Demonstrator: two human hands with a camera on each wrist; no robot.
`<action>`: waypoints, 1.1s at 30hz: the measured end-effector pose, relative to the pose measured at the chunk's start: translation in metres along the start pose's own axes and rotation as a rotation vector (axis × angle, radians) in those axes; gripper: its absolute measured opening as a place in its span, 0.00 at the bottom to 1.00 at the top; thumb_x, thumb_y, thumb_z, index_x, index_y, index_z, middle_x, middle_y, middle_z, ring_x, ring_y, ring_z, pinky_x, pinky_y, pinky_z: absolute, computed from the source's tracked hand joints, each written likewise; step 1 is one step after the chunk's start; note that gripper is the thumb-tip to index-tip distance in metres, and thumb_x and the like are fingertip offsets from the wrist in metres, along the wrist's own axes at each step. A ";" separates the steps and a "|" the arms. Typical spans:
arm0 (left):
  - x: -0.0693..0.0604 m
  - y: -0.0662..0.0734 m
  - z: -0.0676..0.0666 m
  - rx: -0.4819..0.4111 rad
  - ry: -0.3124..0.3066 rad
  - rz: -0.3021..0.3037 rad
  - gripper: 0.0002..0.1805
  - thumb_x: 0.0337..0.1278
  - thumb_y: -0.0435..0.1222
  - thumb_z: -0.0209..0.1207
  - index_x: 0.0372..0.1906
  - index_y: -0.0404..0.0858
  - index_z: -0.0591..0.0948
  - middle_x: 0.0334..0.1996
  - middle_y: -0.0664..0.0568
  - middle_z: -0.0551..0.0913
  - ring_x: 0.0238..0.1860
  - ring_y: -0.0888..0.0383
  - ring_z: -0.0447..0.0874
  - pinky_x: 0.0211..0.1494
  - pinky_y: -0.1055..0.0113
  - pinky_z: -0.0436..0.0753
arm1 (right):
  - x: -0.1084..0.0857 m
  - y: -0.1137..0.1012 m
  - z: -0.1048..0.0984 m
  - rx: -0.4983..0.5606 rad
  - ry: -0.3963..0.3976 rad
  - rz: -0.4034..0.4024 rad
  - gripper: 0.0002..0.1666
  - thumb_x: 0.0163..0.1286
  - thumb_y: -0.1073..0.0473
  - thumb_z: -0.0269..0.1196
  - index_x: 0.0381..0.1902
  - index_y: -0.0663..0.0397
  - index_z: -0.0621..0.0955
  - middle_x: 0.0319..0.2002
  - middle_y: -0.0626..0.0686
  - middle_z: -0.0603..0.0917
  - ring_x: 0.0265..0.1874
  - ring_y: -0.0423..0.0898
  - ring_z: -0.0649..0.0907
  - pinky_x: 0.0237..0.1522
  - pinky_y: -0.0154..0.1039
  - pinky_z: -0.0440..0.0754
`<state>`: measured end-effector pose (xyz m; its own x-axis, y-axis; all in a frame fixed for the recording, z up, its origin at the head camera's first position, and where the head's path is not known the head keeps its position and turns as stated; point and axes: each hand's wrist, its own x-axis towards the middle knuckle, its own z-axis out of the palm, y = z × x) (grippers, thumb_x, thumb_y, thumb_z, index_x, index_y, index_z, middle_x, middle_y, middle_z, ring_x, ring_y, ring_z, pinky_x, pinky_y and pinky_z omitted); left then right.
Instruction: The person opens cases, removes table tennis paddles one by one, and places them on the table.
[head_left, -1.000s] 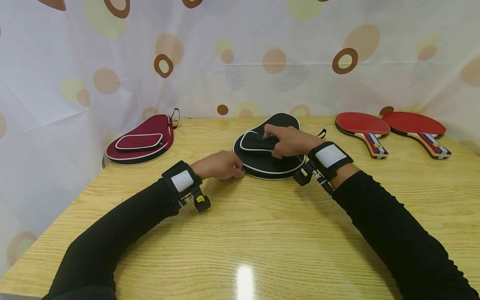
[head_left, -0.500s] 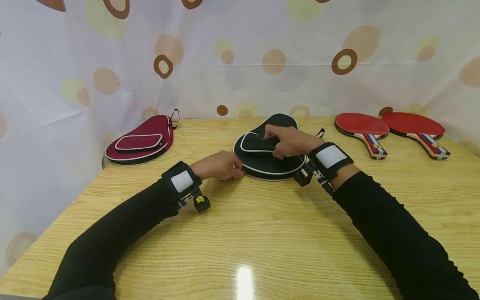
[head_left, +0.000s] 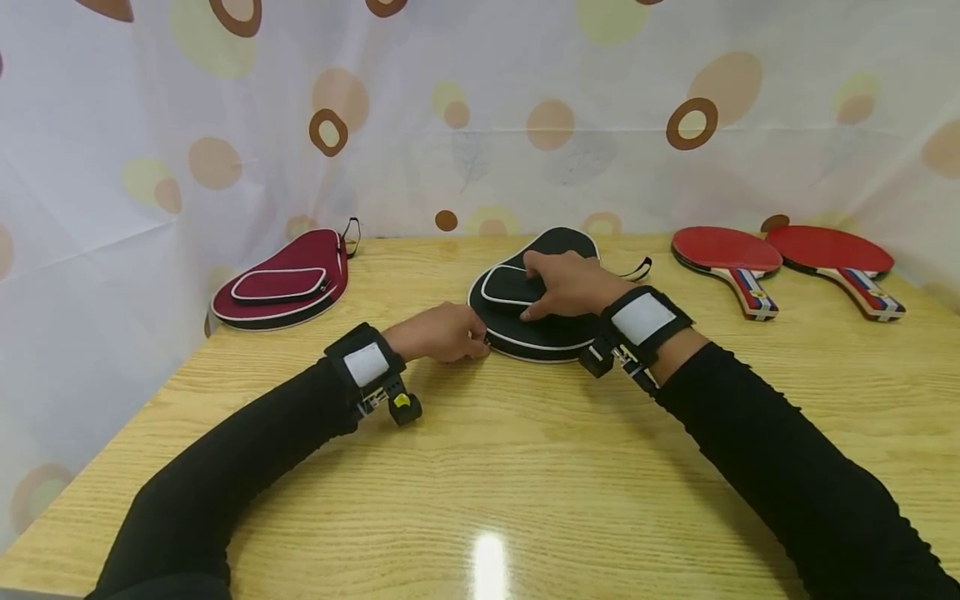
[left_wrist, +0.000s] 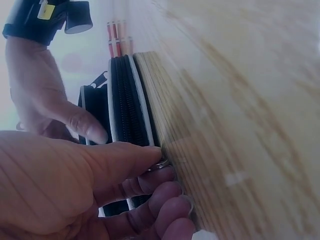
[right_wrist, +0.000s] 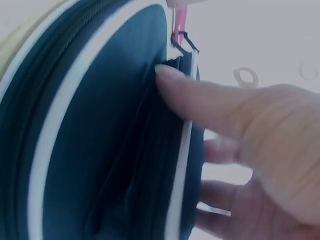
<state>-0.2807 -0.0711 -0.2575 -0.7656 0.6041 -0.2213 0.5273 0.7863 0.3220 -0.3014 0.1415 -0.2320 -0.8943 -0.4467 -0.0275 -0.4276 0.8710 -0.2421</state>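
A black table tennis paddle case (head_left: 536,332) with white piping lies on the table, its small front pocket (head_left: 512,285) facing up. At the case's front left edge, my left hand (head_left: 444,332) pinches a zipper pull (left_wrist: 160,164) between thumb and forefinger. The case's zipper (left_wrist: 125,100) runs along its side and looks closed where it shows. My right hand (head_left: 573,285) grips the raised pocket, its thumb (right_wrist: 187,95) on the near side and the other fingers on the far side. Part of the pocket is hidden under that hand.
A maroon paddle case (head_left: 307,254) lies at the back left. Two red paddles, a nearer one (head_left: 723,248) and another (head_left: 832,248) beside it, lie at the back right with handles toward me. A patterned curtain (head_left: 480,92) hangs behind the wooden table (head_left: 450,483).
My right hand has shifted slightly left, and its thumb has moved left along the pocket. The left hand and the case have hardly moved.
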 end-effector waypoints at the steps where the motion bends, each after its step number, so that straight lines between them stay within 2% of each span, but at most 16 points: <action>1: 0.000 0.000 0.000 -0.002 -0.001 -0.001 0.16 0.72 0.37 0.59 0.24 0.39 0.80 0.19 0.56 0.72 0.19 0.62 0.70 0.25 0.72 0.68 | 0.000 -0.004 0.000 -0.025 0.009 0.010 0.28 0.65 0.48 0.72 0.51 0.57 0.72 0.47 0.59 0.81 0.46 0.59 0.77 0.49 0.57 0.70; 3: 0.000 0.000 0.000 0.003 -0.001 0.001 0.15 0.72 0.37 0.59 0.25 0.39 0.80 0.19 0.56 0.73 0.19 0.62 0.70 0.25 0.71 0.68 | 0.001 -0.012 0.001 -0.076 0.027 0.038 0.30 0.65 0.47 0.72 0.54 0.58 0.73 0.50 0.60 0.82 0.51 0.62 0.75 0.52 0.61 0.68; 6: 0.001 0.001 0.000 0.028 0.001 0.008 0.15 0.72 0.37 0.59 0.25 0.39 0.80 0.20 0.56 0.72 0.20 0.62 0.70 0.26 0.72 0.67 | 0.002 -0.024 0.003 -0.139 0.043 0.076 0.39 0.65 0.46 0.72 0.65 0.62 0.71 0.58 0.64 0.81 0.58 0.66 0.71 0.58 0.63 0.67; 10: 0.002 0.001 -0.001 0.046 0.003 0.018 0.16 0.72 0.38 0.59 0.24 0.39 0.80 0.20 0.57 0.72 0.20 0.62 0.69 0.26 0.72 0.66 | 0.005 -0.033 0.002 -0.156 0.030 0.127 0.46 0.65 0.46 0.71 0.72 0.63 0.67 0.64 0.67 0.76 0.65 0.67 0.67 0.61 0.64 0.68; 15: 0.002 0.003 -0.001 0.038 0.012 0.026 0.16 0.71 0.37 0.60 0.23 0.40 0.79 0.19 0.57 0.71 0.19 0.62 0.69 0.26 0.71 0.66 | 0.007 -0.038 -0.003 -0.140 -0.013 0.184 0.38 0.64 0.47 0.72 0.64 0.64 0.76 0.58 0.66 0.79 0.61 0.65 0.68 0.57 0.62 0.75; 19: 0.002 0.002 -0.002 0.033 0.015 0.033 0.16 0.71 0.37 0.60 0.22 0.40 0.79 0.18 0.57 0.71 0.19 0.62 0.69 0.25 0.71 0.66 | 0.010 -0.040 -0.006 -0.162 -0.063 0.181 0.28 0.65 0.49 0.71 0.54 0.63 0.83 0.53 0.63 0.82 0.53 0.62 0.77 0.51 0.56 0.79; 22: 0.002 0.001 -0.001 0.030 0.015 0.037 0.16 0.71 0.36 0.60 0.22 0.40 0.79 0.18 0.57 0.70 0.18 0.63 0.68 0.25 0.71 0.66 | 0.012 -0.040 -0.006 -0.161 -0.090 0.175 0.24 0.67 0.50 0.70 0.52 0.62 0.83 0.52 0.62 0.84 0.47 0.59 0.83 0.49 0.54 0.80; 24: 0.001 0.001 -0.001 0.028 0.014 0.037 0.16 0.71 0.36 0.60 0.22 0.40 0.79 0.17 0.57 0.70 0.18 0.63 0.68 0.25 0.71 0.66 | 0.014 -0.039 -0.004 -0.162 -0.092 0.175 0.24 0.68 0.51 0.69 0.54 0.62 0.82 0.53 0.62 0.83 0.46 0.59 0.84 0.49 0.54 0.81; 33: 0.000 0.000 0.000 0.043 0.015 0.025 0.16 0.71 0.37 0.60 0.23 0.40 0.79 0.18 0.58 0.70 0.20 0.62 0.67 0.26 0.71 0.65 | 0.017 -0.031 0.003 -0.197 -0.069 0.143 0.32 0.70 0.54 0.67 0.67 0.62 0.74 0.61 0.64 0.79 0.56 0.62 0.81 0.54 0.58 0.79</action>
<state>-0.2809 -0.0712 -0.2578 -0.7573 0.6219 -0.1994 0.5614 0.7759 0.2877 -0.3031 0.1067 -0.2276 -0.9395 -0.3226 -0.1153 -0.3205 0.9465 -0.0375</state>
